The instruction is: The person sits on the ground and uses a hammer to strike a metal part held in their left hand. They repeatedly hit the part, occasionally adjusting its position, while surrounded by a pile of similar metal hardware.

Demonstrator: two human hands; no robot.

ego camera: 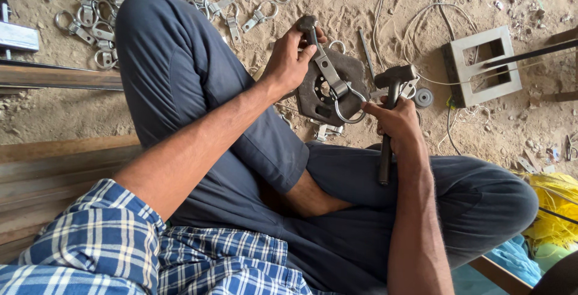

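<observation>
**Clamp held on steel plate, hammer gripped beside it**

Person sits cross-legged on sandy floor. Landmark: dark round steel plate on the floor in front of the knees. Left hand is at the plate's upper left edge, fingers wrapped tight around the top end of a metal clamp. The clamp lies diagonally across the plate, its U-shaped loop hanging over the plate's lower right edge. Right hand is just right of the plate, closed around the handle of a hammer; the hammer head sits above the hand, near the plate's right edge, handle pointing down toward the leg. A pile of similar clamps lies well to the upper left of the plate. A square metal frame and white cord lie right of the plate.
</observation>
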